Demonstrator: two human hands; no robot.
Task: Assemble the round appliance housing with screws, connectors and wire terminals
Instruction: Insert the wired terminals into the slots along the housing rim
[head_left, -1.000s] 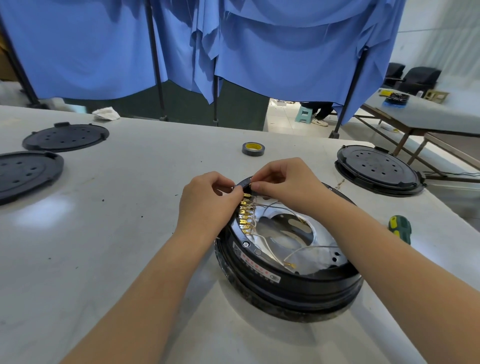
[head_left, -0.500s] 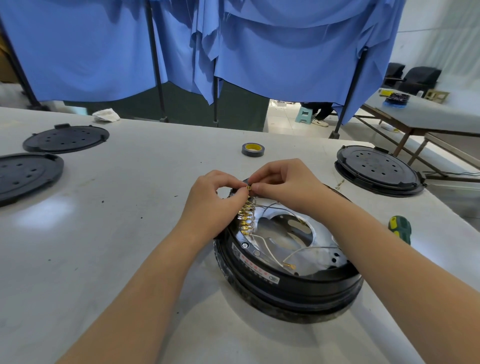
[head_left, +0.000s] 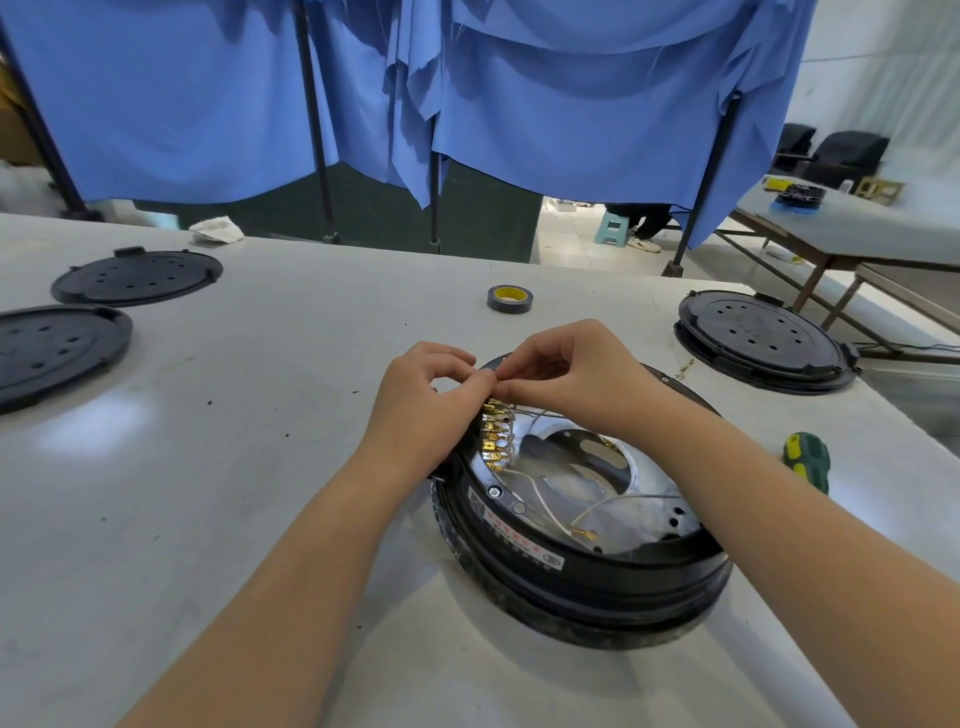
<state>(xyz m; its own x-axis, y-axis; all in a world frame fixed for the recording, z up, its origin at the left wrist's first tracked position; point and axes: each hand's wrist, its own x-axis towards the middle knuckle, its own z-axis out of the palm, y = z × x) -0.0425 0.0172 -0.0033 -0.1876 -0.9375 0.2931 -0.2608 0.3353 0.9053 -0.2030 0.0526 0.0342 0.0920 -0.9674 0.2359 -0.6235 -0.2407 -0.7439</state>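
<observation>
Now our left hand (head_left: 426, 400) and right hand (head_left: 571, 374) have drawn fingertip to fingertip at the far rim of the round housing (head_left: 582, 519) on the table (head_left: 234, 467), pinching a small piece we cannot make out above the brass terminals (head_left: 493, 431); it has lifted slightly, so another connector seems about to seat

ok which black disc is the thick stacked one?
The disc right of the housing: a raised double-layer stack. The two on the left lie flat and thin.
</observation>
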